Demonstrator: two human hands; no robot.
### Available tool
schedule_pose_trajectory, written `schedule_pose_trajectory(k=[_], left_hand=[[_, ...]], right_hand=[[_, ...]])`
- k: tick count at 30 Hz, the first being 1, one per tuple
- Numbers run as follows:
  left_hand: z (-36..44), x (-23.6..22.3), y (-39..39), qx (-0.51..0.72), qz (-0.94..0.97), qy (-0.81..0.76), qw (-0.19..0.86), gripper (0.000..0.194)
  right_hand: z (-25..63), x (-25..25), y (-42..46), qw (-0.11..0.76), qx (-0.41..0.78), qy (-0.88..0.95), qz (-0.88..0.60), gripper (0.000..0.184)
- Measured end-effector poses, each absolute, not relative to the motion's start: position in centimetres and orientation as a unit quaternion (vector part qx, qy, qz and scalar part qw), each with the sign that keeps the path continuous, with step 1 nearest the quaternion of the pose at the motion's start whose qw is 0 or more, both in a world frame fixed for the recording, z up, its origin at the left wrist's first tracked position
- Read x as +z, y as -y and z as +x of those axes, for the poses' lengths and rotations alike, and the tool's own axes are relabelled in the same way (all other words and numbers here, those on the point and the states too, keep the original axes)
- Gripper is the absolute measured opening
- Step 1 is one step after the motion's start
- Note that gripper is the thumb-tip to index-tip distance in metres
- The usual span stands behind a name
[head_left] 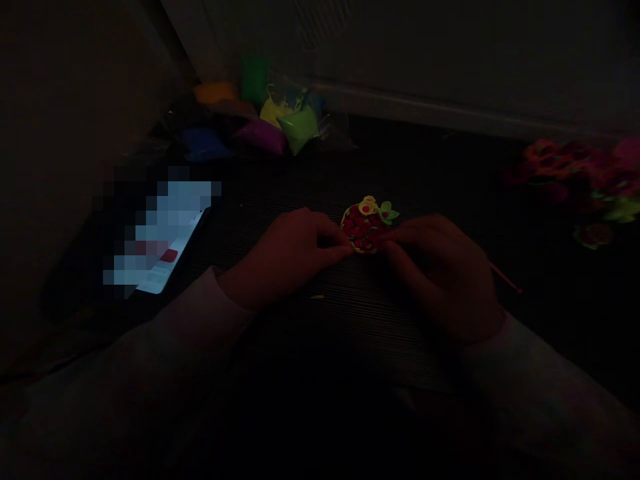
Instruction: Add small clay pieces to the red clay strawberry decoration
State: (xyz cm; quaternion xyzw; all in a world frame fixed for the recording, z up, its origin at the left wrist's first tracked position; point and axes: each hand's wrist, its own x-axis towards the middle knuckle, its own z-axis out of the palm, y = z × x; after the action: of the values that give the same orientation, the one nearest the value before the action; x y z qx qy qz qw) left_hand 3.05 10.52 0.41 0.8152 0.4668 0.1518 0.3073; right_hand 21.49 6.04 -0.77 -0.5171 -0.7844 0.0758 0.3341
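Note:
A small round clay piece (357, 230) lies on the dark table between my hands, its red middle ringed by a pale yellow-green rim. Along its top edge sit a yellow flower (369, 207) and a green flower (387, 213). My left hand (295, 243) is closed, thumb and forefinger pinching the left edge of the piece. At the right edge, my right hand (440, 267) presses its thumb and forefinger together against it. Dim light hides the exact fingertip contact. A thin pink stick (507, 277) shows beyond my right hand; whether that hand holds it I cannot tell.
At the left stands a lit phone (170, 260), partly blurred out. Several bags of coloured clay, including a light green bag (299, 128), lie at the back against the wall. A heap of pink and red clay shapes (565, 163) is at the right. A pale scrap (317, 297) lies in front.

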Motion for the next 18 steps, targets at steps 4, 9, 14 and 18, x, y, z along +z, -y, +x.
schedule_pose_trajectory(k=[4,9,14,18], left_hand=[[3.13,0.34,-10.53,0.150,0.810,-0.468,0.320,0.014],[3.21,0.23,-10.58,0.148,0.811,-0.471,0.314,0.015],[3.19,0.31,-10.57,0.147,0.809,-0.471,0.321,0.015],[3.17,0.31,-10.54,0.152,0.803,-0.472,0.331,0.016]], right_hand=[[21.40,-0.87,-6.12,0.328,0.077,0.786,-0.519,0.010],[21.23,-0.91,-6.09,0.312,0.059,0.797,-0.513,0.009],[21.16,-0.87,-6.09,0.305,0.069,0.797,-0.517,0.009],[21.15,-0.89,-6.15,0.301,0.084,0.798,-0.515,0.009]])
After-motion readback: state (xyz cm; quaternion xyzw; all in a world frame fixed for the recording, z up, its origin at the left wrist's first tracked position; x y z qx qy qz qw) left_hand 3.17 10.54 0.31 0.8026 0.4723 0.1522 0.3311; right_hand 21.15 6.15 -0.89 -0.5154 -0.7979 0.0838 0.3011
